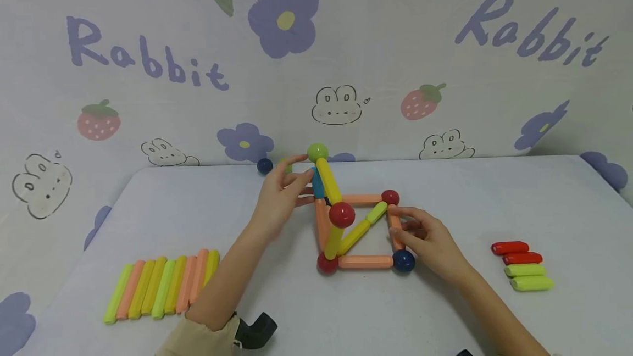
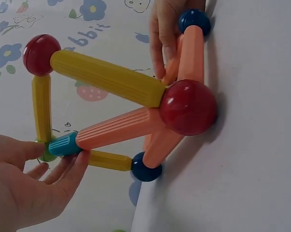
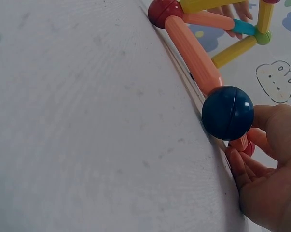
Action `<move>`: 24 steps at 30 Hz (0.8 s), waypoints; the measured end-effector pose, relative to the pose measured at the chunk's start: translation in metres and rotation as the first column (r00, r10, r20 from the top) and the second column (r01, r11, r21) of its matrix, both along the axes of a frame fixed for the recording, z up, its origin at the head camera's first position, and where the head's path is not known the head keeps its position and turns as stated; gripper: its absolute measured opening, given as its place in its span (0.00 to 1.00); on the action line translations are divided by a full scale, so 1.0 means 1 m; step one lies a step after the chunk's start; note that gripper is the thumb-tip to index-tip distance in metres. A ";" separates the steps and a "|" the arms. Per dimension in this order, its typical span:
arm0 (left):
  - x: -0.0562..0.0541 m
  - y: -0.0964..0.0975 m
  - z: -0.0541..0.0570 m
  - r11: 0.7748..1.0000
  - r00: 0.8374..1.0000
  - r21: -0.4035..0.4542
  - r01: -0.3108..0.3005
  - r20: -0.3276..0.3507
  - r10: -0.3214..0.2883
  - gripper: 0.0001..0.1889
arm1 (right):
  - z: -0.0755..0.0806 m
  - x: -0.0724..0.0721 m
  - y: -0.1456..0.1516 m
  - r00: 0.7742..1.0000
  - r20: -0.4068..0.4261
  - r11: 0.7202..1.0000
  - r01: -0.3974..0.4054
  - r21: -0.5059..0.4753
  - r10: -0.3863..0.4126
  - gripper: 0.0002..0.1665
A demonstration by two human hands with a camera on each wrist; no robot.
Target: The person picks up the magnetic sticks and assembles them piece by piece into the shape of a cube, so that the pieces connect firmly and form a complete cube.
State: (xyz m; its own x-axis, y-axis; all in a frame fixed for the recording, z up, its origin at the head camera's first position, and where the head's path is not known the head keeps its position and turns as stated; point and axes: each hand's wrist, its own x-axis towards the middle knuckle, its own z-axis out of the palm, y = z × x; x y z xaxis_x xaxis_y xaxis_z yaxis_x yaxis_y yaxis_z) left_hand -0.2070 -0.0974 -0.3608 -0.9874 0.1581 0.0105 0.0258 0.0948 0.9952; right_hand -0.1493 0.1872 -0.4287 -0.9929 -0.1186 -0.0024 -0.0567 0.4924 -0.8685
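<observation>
I've got both hands on the rod-and-ball frame (image 1: 358, 232), which sits around mid-table, well in from the left and right edges of the table (image 1: 420, 317). Left hand (image 1: 279, 196) is pinching the short teal rod (image 1: 317, 183) between thumb and fingers, right next to the lime ball (image 1: 318, 153) up high. Right hand (image 1: 430, 240) has thumb and fingers gripping the orange rod (image 1: 398, 244) on the frame's right side, between a red ball at the back (image 1: 390, 197) and a navy ball in front (image 1: 403, 261). A yellow rod (image 1: 334, 242) goes up from the frame's front-left corner to a raised red ball (image 1: 342, 215). Over toward the left edge there's a row of lime, orange and yellow rods (image 1: 160, 289); nearer the right edge, two short red rods (image 1: 522, 258) and two short lime ones (image 1: 526, 271). Oh, and a separate navy ball (image 1: 265, 166) sits by the back edge.
</observation>
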 end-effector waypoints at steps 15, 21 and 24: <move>-0.014 -0.008 0.027 0.974 0.987 -0.159 0.160 0.036 -0.156 0.23 | 0.001 0.000 -0.002 1.000 0.011 1.000 0.010 0.015 -0.010 0.28; -0.011 -0.009 0.026 0.976 0.986 -0.135 0.169 0.033 -0.166 0.24 | 0.000 0.002 -0.001 1.000 -0.005 1.000 0.005 0.011 -0.005 0.28; -0.007 -0.010 0.024 0.979 0.987 -0.124 0.164 0.024 -0.162 0.25 | 0.000 0.002 -0.001 1.000 0.000 1.000 0.004 0.012 -0.004 0.28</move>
